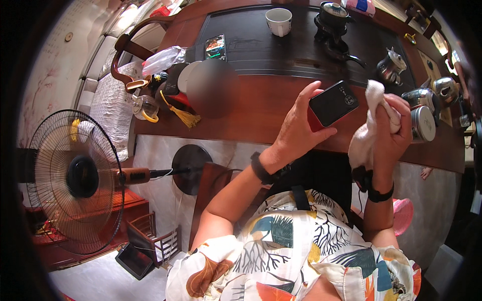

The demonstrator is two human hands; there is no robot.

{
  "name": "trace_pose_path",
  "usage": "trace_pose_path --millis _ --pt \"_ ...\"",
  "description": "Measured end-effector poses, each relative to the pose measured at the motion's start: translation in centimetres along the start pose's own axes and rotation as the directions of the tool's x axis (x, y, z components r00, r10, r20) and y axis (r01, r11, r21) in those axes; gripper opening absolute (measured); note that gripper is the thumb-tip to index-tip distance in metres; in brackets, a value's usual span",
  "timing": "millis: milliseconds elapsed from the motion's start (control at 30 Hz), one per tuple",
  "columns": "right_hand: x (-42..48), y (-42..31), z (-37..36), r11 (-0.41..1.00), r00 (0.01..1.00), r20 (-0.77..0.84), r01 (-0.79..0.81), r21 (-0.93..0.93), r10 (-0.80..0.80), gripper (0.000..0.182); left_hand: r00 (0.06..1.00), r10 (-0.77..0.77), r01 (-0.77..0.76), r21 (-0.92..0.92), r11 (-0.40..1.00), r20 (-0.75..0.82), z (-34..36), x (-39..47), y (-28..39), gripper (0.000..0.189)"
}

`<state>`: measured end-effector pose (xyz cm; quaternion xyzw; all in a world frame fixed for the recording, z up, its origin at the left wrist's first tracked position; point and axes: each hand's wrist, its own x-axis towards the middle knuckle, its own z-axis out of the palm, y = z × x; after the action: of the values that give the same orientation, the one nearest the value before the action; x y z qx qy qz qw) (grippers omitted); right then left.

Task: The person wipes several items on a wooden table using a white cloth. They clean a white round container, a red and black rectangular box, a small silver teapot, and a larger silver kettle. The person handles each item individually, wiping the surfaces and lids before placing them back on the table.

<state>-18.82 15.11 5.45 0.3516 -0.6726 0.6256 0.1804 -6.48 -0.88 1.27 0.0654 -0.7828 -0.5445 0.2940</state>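
My left hand (301, 120) holds a small box with a black top and red sides (334, 104) above the front edge of the wooden table (263, 109). Writing shows on the box's dark face. To its right, my right hand (393, 128) grips a white cloth (363, 145) that hangs down from the fingers. The cloth and the box are apart. Just right of my right hand stands a round tin with a pale lid (424, 123).
Metal teapots (391, 67) stand at the right. Behind are a white cup (279, 22) and a dark teapot on a stand (333, 15). A phone (215, 47), a glass teapot (145, 108) and a yellow tassel (184, 116) lie left. A fan (82, 177) stands beside me.
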Motion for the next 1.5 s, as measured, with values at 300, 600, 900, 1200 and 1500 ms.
trace_pose_path --millis 300,600,900,1200,1500 --pt "0.7 -3.4 5.5 0.886 0.829 0.497 0.406 -0.223 -0.255 0.021 0.980 -0.169 0.181 -0.120 0.976 0.105 1.1 -1.5 -2.9 0.074" --pt "3.1 -0.5 4.2 0.860 0.882 0.441 0.348 -0.374 -0.165 0.015 0.999 -0.027 0.028 0.027 0.999 -0.019 2.1 -1.5 -3.1 0.077" --pt "2.4 4.1 2.0 0.756 0.778 0.387 -0.605 0.250 0.494 0.015 0.999 0.032 -0.028 0.087 0.996 -0.044 2.2 -1.4 -3.1 0.082" --pt "-4.8 10.7 2.2 0.510 0.741 0.406 -0.666 0.544 0.535 0.024 0.999 0.000 0.004 0.091 0.996 -0.037 2.4 -1.5 -3.1 0.082" --pt "-1.2 6.1 0.2 0.748 0.833 0.244 -0.553 0.367 0.497 0.017 0.999 -0.032 0.034 0.092 0.995 -0.023 2.2 -1.6 -2.9 0.081"
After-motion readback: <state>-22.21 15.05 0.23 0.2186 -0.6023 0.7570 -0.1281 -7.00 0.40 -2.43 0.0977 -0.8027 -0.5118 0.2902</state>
